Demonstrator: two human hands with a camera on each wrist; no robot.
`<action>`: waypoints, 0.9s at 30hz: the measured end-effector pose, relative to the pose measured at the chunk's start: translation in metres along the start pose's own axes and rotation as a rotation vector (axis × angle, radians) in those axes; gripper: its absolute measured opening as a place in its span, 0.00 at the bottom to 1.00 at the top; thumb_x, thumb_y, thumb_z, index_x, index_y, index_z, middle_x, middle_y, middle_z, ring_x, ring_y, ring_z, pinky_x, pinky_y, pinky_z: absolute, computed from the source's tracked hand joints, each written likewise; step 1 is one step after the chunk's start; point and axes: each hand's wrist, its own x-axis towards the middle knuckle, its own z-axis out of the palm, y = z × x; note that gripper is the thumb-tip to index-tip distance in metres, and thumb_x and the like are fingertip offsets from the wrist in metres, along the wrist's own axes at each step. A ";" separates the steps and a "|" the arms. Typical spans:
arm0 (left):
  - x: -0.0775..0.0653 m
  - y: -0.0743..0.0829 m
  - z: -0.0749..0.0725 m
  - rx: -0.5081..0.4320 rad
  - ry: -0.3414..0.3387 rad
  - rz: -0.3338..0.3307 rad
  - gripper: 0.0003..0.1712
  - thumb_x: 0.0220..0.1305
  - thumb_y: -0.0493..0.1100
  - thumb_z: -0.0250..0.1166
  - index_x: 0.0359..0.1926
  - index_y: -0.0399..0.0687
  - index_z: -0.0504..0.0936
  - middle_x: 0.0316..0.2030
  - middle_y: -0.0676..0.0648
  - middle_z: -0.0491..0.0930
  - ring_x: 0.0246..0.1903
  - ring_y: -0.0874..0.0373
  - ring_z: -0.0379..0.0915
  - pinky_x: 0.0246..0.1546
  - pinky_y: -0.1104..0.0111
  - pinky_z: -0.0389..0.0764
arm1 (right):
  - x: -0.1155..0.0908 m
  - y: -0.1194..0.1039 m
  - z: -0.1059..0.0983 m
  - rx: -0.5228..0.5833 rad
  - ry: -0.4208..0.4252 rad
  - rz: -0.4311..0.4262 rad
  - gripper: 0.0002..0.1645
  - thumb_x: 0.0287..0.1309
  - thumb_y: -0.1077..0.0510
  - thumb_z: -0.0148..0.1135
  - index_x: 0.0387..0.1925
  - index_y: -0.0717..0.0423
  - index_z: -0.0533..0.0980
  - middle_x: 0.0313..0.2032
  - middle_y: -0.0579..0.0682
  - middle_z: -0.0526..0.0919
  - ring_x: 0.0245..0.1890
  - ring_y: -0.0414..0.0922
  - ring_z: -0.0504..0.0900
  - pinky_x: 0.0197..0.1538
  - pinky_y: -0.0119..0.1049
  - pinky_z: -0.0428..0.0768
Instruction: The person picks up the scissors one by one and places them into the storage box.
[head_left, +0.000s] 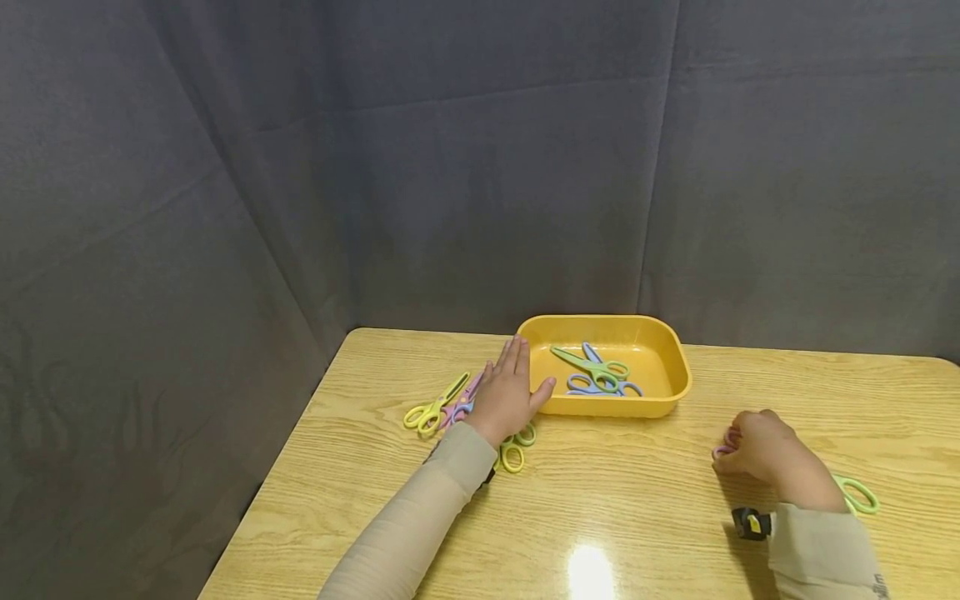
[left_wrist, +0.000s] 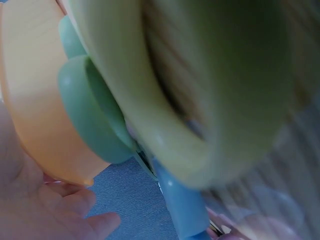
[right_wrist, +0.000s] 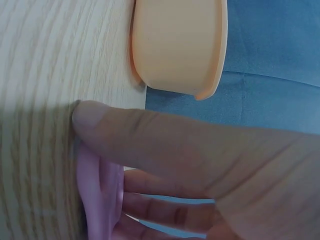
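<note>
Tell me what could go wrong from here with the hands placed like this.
The left hand is at the tray's left end, so a push might shift it. That wrist hangs over a pile of scissors and could snag some. Green scissors lie by the right wrist and might get knocked as the right hand moves the pink scissors.

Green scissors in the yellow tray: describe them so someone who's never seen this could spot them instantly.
Look to the far edge of the wooden table, where a yellow tray stands. Inside it lie the green scissors, crossing over blue scissors; their green colour sets them apart.
</note>
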 end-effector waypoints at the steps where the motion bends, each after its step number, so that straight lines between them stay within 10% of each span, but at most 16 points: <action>1: 0.000 0.000 0.000 -0.001 0.001 0.001 0.47 0.78 0.66 0.42 0.80 0.37 0.46 0.80 0.40 0.43 0.79 0.48 0.36 0.75 0.48 0.49 | 0.000 0.000 0.000 0.006 0.005 0.000 0.19 0.45 0.56 0.76 0.24 0.63 0.73 0.25 0.52 0.70 0.34 0.54 0.70 0.37 0.46 0.71; 27: 0.003 -0.001 0.003 0.024 -0.018 -0.009 0.48 0.77 0.68 0.40 0.80 0.38 0.44 0.80 0.41 0.41 0.79 0.49 0.34 0.76 0.48 0.48 | 0.001 0.003 0.002 0.087 0.068 -0.046 0.18 0.47 0.57 0.76 0.20 0.56 0.72 0.21 0.45 0.70 0.25 0.43 0.66 0.31 0.37 0.64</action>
